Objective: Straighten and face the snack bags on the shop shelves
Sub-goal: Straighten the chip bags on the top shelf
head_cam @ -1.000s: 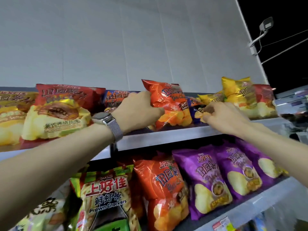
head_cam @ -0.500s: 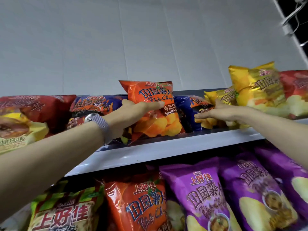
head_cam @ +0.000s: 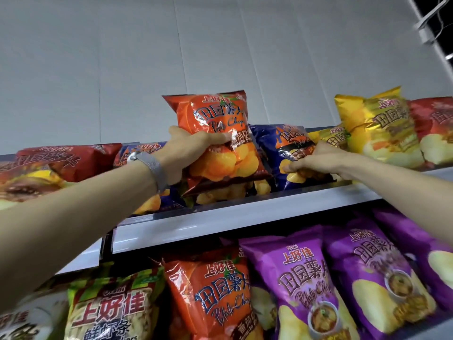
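left grip [head_cam: 188, 153] clutches one orange bag [head_cam: 215, 114]; right grip [head_cam: 316, 161] pinches one blue bag [head_cam: 290, 137].

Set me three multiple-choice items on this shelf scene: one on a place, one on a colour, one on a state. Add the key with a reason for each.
1. The dark blue bag that the right hand grips sits:
A on the floor; B on the upper shelf; C in a basket.
2. The lower bags at the right are:
A green; B white; C purple.
3. The left hand:
A grips the orange bag; B hangs idle; C presses the wall.

Key:
1 B, it lies on that shelf beside the orange bag.
2 C, their fronts are all purple.
3 A, it clasps the bag's middle.
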### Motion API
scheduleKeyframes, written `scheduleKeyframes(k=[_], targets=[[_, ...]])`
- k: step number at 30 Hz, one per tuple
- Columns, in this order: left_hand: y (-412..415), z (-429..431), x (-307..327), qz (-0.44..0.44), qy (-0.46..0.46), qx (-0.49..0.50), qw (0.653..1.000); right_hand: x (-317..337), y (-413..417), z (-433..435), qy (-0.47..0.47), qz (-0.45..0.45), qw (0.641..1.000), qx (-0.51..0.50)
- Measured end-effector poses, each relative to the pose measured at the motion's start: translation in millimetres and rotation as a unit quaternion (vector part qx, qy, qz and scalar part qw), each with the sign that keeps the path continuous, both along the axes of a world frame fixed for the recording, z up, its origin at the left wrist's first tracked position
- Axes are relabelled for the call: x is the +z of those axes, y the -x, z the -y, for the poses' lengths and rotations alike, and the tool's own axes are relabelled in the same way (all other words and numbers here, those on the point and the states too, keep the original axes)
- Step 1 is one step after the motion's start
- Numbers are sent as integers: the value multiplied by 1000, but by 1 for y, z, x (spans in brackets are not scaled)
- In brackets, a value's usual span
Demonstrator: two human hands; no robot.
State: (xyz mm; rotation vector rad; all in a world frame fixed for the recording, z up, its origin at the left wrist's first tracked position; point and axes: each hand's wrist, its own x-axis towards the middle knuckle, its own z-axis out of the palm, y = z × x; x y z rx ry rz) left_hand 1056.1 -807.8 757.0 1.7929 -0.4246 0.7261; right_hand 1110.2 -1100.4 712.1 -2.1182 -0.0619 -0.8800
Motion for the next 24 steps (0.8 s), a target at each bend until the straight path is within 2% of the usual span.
scheduleKeyframes(k=[5, 9, 13, 16, 22, 24], targets=[[29, -26, 20, 35, 53, -10, 998, -2, 25, -27, -45, 50, 998, -4], [46, -43, 31, 86, 107, -34, 990, -11, 41, -61, -44, 88, 995, -25], [63, -43, 38, 158, 135, -36, 977, -28, 52, -109, -37, 133, 990, 5], [74, -34, 40, 190, 126, -48, 972, -39, 52, -141, -25, 118, 992, 22], [80, -4, 32, 190, 60, -70, 977, -45, 47, -163, 53, 103, 993, -31], [76, 9, 29, 198, 40, -75, 976, -45, 48, -154, 55, 102, 993, 7]])
